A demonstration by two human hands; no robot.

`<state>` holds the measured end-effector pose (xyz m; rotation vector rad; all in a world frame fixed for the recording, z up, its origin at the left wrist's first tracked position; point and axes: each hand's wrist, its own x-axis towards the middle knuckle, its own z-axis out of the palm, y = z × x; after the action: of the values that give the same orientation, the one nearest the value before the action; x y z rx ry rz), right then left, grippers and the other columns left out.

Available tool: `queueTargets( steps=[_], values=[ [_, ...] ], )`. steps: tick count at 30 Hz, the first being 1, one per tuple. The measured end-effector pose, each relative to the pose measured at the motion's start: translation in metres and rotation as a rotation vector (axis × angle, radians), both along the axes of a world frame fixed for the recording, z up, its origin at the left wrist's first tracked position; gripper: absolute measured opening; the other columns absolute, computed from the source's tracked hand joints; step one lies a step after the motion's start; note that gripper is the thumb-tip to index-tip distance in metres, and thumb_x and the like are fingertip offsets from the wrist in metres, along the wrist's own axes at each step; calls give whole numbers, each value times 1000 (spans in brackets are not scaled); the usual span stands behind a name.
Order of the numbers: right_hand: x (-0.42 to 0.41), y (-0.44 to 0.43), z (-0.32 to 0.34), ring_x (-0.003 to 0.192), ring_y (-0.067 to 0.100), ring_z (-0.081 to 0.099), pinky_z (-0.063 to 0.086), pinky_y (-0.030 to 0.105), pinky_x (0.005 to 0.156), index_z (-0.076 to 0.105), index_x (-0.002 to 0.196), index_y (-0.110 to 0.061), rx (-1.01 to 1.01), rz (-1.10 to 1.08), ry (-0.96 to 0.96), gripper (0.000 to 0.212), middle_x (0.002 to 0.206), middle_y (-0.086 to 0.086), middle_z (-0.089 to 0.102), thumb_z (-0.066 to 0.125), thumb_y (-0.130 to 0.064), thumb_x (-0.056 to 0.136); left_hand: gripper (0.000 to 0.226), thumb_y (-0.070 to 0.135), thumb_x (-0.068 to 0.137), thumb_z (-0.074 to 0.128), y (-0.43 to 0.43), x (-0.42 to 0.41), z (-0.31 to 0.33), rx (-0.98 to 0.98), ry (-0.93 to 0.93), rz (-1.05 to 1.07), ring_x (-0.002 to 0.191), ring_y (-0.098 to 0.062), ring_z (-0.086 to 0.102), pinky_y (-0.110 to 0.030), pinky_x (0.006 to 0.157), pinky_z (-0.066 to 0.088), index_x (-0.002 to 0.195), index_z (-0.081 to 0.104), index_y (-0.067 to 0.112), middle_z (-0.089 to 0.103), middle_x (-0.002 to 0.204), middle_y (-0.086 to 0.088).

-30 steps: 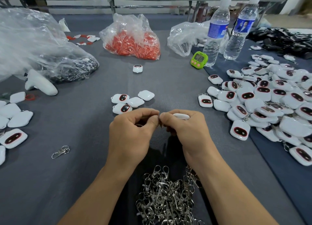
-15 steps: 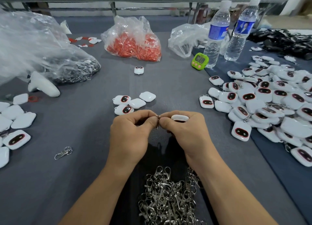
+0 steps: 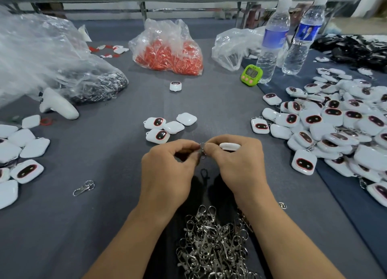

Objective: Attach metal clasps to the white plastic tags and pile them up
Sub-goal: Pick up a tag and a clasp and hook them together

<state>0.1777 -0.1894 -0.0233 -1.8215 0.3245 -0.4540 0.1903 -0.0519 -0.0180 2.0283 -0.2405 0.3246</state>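
My left hand (image 3: 167, 170) and my right hand (image 3: 238, 163) meet at the fingertips over the middle of the grey table. Between them they pinch a metal clasp (image 3: 202, 151). My right hand also grips a white plastic tag (image 3: 229, 146), only its edge showing above the fingers. A heap of loose metal clasps (image 3: 213, 245) lies between my forearms. Several white tags (image 3: 167, 128) sit just beyond my hands. A large pile of tags with clasps (image 3: 339, 123) spreads over the right side.
More white tags (image 3: 18, 153) lie at the left edge, and a single clasp (image 3: 83, 188) lies left of my arm. Further back are a bag of red parts (image 3: 167, 50), clear plastic bags (image 3: 41, 59), a green timer (image 3: 251, 74), two water bottles (image 3: 272, 42) and a white controller (image 3: 58, 107).
The fingertips have shifted slightly and the clasp's ring now shows more clearly between them. The tag in my right hand sticks out a little more.
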Motion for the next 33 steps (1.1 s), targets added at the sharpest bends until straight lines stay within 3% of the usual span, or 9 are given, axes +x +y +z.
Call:
queueTargets(
  steps=[2, 6, 11, 15, 23, 25, 29, 33],
  values=[
    [0, 0, 1, 67, 12, 71, 56, 33, 66, 80, 71, -31, 80, 26, 8, 8, 67, -7, 75, 80, -23, 73, 19, 17, 82, 82, 1, 0, 1, -68, 76, -69, 71, 6, 69, -9, 65, 51, 85, 79, 36, 73, 75, 26],
    [0, 1, 1, 65, 12, 70, 55, 33, 63, 79, 71, -34, 91, 39, 28, 6, 66, -6, 74, 76, -34, 67, 25, 15, 81, 82, 1, 2, 3, -109, 85, -64, 68, 5, 70, -8, 63, 51, 75, 76, 39, 73, 71, 24],
    [0, -2, -1, 62, 4, 68, 50, 24, 60, 79, 74, -36, 24, 60, 31, 14, 65, -11, 74, 83, -23, 78, 23, 22, 79, 82, -1, 2, 2, -90, 44, 14, 61, 6, 64, -3, 57, 42, 71, 75, 42, 70, 67, 27],
    [-3, -1, -1, 63, 2, 69, 50, 14, 55, 78, 77, -39, -45, 68, 18, 20, 65, -15, 73, 82, -20, 77, 30, 21, 81, 80, 0, -1, 1, 38, -15, 5, 49, 2, 55, -5, 50, 39, 69, 70, 47, 67, 66, 29],
    [-3, -1, 0, 58, -1, 64, 43, 9, 52, 77, 75, -38, -29, 40, -13, 25, 63, -15, 71, 81, -14, 80, 27, 14, 78, 84, 3, 2, 3, -50, 110, -77, 62, 7, 66, -4, 59, 45, 73, 76, 39, 72, 68, 23],
    [-2, -3, -1, 60, 2, 65, 48, 15, 56, 78, 74, -36, -5, 49, -9, 23, 64, -12, 72, 80, -13, 79, 25, 14, 77, 85, 2, 3, 4, -61, 122, -96, 63, 6, 66, -5, 59, 45, 73, 77, 38, 72, 68, 22],
    [-1, -7, 0, 70, 18, 72, 61, 39, 69, 80, 74, -27, 32, 119, 3, 18, 69, -3, 75, 78, -10, 78, 24, 13, 77, 82, 2, 4, 2, -76, 127, -104, 58, 5, 65, -8, 58, 47, 71, 78, 35, 72, 66, 19],
    [-1, -10, 0, 72, 20, 72, 62, 42, 71, 80, 74, -27, 2, 169, 9, 18, 70, -3, 75, 78, -10, 78, 23, 14, 76, 81, 4, 3, 1, -60, 134, -114, 56, 3, 64, -12, 56, 49, 73, 79, 36, 72, 64, 16]
  ],
)
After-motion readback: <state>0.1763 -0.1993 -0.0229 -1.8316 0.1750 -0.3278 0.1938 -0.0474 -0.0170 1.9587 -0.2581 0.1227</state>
